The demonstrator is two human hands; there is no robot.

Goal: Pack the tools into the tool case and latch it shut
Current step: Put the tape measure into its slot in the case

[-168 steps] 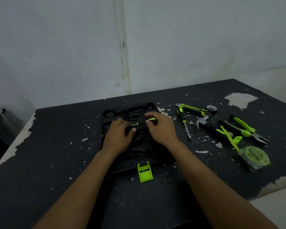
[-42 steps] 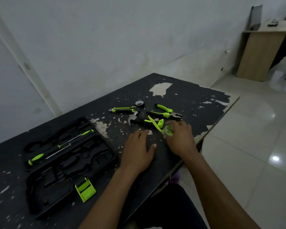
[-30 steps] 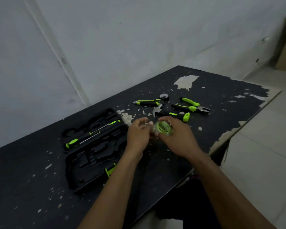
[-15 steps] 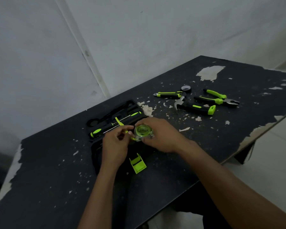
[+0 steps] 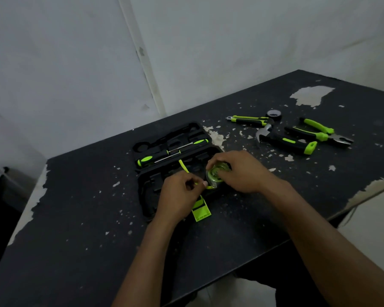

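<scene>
On the chipped black table [image 5: 231,229], mid-frame, my right hand [image 5: 242,171] gripped the tape [image 5: 215,173] over the case [image 5: 164,149]; my left hand [image 5: 180,196] pinched its strap [image 5: 183,167]. Seating it came next, I judged.

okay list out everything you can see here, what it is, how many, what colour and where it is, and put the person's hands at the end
Table: one, black with chipped pale patches, fills the lower view.
Tool case: one, black, open, on the table's left-centre.
Latch: one, green, on the case's near edge.
Screwdrivers: two, green and black, in the case's far slots.
Tape measure: one, clear green, held over the case, its strap trailing left.
Utility knife: one, green and black, far right.
Tape roll: one, black, beside the knife.
Hammer: one, black and green, right of the case.
Pliers: one pair, green handles, far right.
Left hand: pinching the strap.
Right hand: grip closed on the tape measure.
</scene>
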